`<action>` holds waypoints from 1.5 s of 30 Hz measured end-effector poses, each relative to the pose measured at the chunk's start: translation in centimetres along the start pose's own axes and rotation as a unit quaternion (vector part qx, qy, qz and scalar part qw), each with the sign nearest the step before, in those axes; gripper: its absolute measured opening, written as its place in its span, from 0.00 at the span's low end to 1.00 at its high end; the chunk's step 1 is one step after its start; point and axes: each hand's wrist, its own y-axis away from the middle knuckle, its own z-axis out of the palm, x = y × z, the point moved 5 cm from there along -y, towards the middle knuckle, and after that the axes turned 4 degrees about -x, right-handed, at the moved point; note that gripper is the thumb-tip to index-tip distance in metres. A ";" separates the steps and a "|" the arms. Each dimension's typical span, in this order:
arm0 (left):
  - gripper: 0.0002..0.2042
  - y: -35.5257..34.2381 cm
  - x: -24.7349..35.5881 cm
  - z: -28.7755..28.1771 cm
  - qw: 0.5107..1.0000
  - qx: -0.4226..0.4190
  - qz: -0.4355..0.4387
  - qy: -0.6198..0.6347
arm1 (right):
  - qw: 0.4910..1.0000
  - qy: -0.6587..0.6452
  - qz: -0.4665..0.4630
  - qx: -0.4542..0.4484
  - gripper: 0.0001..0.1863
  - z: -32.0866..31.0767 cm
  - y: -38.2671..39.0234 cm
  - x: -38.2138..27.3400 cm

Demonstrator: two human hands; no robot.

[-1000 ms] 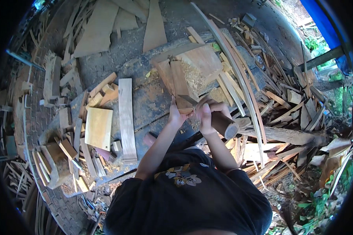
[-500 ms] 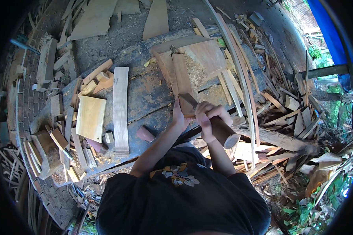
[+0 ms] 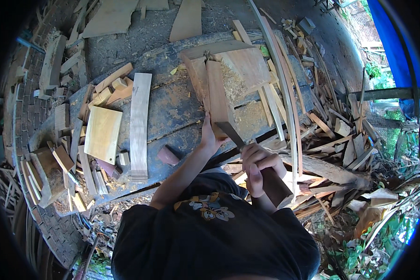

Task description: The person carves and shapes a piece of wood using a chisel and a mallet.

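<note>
A long brown wooden piece (image 3: 217, 81) leans against a chunky wood block (image 3: 245, 67), its near end toward me. My left hand (image 3: 211, 136) grips that near end, thumb side up along its left edge. In my right hand (image 3: 262, 163) is a knife-like tool with a flat dark blade (image 3: 232, 133) and a thick brown wooden handle (image 3: 276, 187). The fingers wrap around the handle close to the blade. The blade's tip lies at the near end of the wooden piece; whether it touches is hard to tell.
A dark worn table (image 3: 172, 107) carries a pale narrow board (image 3: 140, 121), a yellowish cutting board (image 3: 103, 133) and a reddish-brown cylinder (image 3: 167, 155). Long curved strips (image 3: 289, 93) cross its right side. Scrap wood (image 3: 331, 168) piles up at right. Sawdust (image 3: 233, 86) lies by the block.
My right hand has moved down and right toward my body, drawing the tool back so more blade shows. The left hand stays on the wooden piece. The view has shifted slightly.
</note>
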 end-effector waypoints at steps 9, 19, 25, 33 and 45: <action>0.25 0.2 -0.2 1.4 0.994 -0.097 0.003 -0.054 | 0.979 0.134 0.084 0.131 0.08 -3.9 -4.3 14.3; 0.28 0.4 0.1 0.3 0.998 -0.052 0.016 -0.013 | 0.988 0.102 0.019 0.115 0.09 -1.3 -3.8 9.7; 0.27 0.0 0.2 1.7 0.997 -0.076 0.004 -0.023 | 0.995 0.067 0.033 0.073 0.09 -4.1 -6.8 17.3; 0.29 -0.1 0.0 0.1 0.999 -0.031 0.018 0.015 | 0.993 0.113 0.019 0.037 0.09 -1.2 -3.9 11.3; 0.27 0.4 0.1 0.5 0.998 -0.059 0.025 0.022 | 1.000 -0.019 -0.005 0.023 0.10 -2.4 -5.6 14.9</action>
